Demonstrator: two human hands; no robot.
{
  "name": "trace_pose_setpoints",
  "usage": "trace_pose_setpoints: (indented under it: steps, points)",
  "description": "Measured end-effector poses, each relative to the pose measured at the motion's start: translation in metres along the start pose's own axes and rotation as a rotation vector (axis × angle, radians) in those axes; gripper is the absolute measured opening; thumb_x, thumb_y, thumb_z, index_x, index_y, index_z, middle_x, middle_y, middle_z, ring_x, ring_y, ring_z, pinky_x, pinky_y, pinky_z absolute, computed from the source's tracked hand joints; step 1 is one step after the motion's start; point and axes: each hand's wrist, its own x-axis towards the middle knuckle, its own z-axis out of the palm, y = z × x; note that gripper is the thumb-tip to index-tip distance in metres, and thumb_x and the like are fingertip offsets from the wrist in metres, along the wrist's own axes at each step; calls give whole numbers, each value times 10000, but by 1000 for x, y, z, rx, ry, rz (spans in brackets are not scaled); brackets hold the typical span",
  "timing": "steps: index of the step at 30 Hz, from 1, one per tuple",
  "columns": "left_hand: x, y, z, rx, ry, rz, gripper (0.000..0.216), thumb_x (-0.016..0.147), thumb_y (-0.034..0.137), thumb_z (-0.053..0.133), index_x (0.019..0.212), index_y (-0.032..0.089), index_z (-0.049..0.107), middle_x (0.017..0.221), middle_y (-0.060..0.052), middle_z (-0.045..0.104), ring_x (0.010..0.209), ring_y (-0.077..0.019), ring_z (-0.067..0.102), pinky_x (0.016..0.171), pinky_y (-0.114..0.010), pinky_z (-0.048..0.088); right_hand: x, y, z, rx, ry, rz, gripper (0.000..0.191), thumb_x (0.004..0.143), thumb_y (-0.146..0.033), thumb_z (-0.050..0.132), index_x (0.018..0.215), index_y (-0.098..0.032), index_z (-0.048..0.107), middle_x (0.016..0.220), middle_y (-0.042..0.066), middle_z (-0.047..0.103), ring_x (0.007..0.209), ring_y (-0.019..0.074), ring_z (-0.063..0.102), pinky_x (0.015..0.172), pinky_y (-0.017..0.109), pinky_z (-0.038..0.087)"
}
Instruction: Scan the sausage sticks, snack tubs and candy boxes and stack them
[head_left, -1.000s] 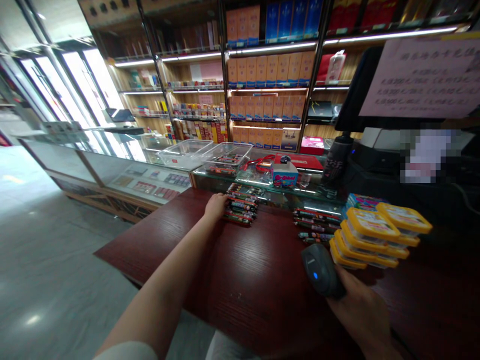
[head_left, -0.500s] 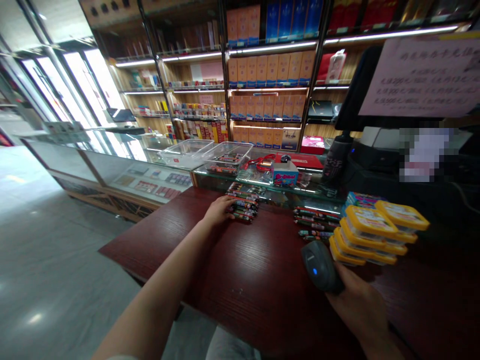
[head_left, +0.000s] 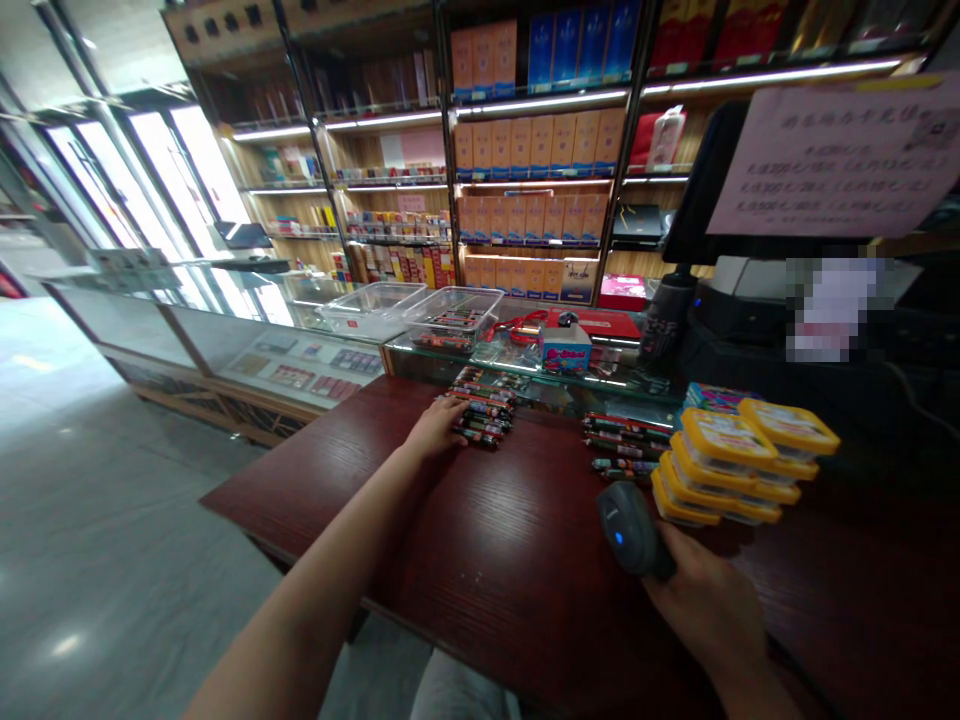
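My left hand [head_left: 436, 430] reaches across the dark red wooden counter [head_left: 495, 540]. Its fingers rest on the left side of a pile of slim colourful packets [head_left: 484, 410]; whether they grip one I cannot tell. My right hand [head_left: 712, 610] is closed around the handle of a dark grey barcode scanner [head_left: 626, 520] with a small blue light, held low over the counter. A second row of the same packets [head_left: 622, 440] lies just beyond the scanner. Stacked boxes with yellow lids [head_left: 739, 460] stand to the right of that row.
A glass display case [head_left: 300, 350] runs behind the counter, with clear plastic tubs [head_left: 412, 305] and a small colourful box [head_left: 568, 350] on top. A monitor with a paper notice [head_left: 832, 160] stands at the right. Lit shelves of boxed goods [head_left: 532, 150] fill the back wall.
My left hand has shifted slightly nearer along the left side of the packet pile, fingers now spread on it. The right hand with the scanner has stayed almost still.
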Motion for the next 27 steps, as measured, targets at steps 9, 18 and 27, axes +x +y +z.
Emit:
trace_pose_setpoints:
  steps: [9,18,27]
  points:
    - [1,15,-6,-27,10,55,726,634,341,782,1295,208,513,1337,-123,494,1245,-301,439,1065,-428,330,5,-9,-13,0,-184,77,145,821,-262,518,944,-241,592,846,13,705,732,201,668,592,276,361]
    - [28,126,17,-179,9,259,388,811,295,596,1187,198,605,1190,-90,596,1125,-227,528,996,-351,409,8,-14,-12,-20,-230,100,121,805,-229,518,910,-231,578,812,16,684,731,184,650,593,274,312]
    - [64,232,59,-209,-152,199,260,848,225,508,1058,189,657,1081,-83,661,1010,-209,600,885,-308,471,10,-14,-14,-45,-248,122,124,770,-206,533,886,-231,570,802,12,668,734,203,649,588,289,306]
